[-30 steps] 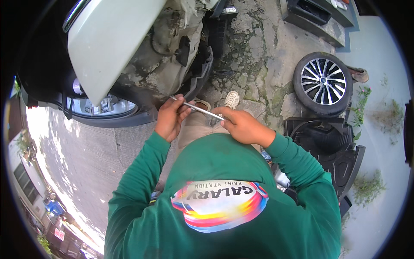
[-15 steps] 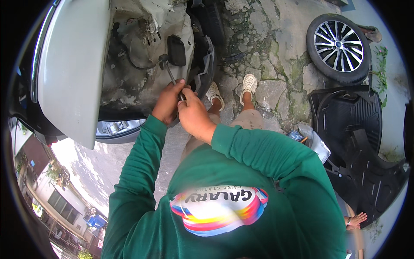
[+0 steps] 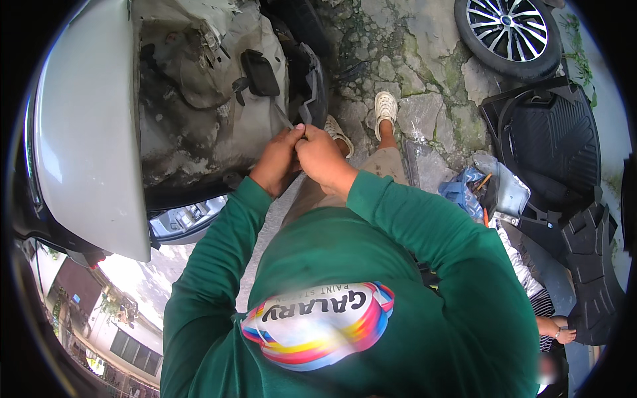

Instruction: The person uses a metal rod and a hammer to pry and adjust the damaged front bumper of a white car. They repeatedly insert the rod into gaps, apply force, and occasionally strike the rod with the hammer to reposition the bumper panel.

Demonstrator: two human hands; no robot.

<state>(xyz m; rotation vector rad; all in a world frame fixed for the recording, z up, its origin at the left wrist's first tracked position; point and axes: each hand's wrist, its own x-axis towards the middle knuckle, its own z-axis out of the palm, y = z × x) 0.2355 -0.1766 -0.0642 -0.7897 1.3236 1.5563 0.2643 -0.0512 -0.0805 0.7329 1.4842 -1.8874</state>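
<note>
My left hand and my right hand are closed together on a slim metal rod, angled up and left toward a car's exposed, dented bodywork. The rod's lower part is hidden by my fingers. Beyond its upper end sit a black rectangular part and a small dark fitting with a hose; I cannot tell whether the rod touches either. A white car panel stands at the left, beside the cavity.
A loose wheel lies at upper right. Black plastic liners, a blue bag with tools and a co-worker's hand are at right. Cracked paving surrounds my feet. A street with buildings shows at lower left.
My hands have come together and the rod has swung from crosswise to pointing up into the bodywork. The view has shifted, bringing more of the car cavity and a co-worker's hand in.
</note>
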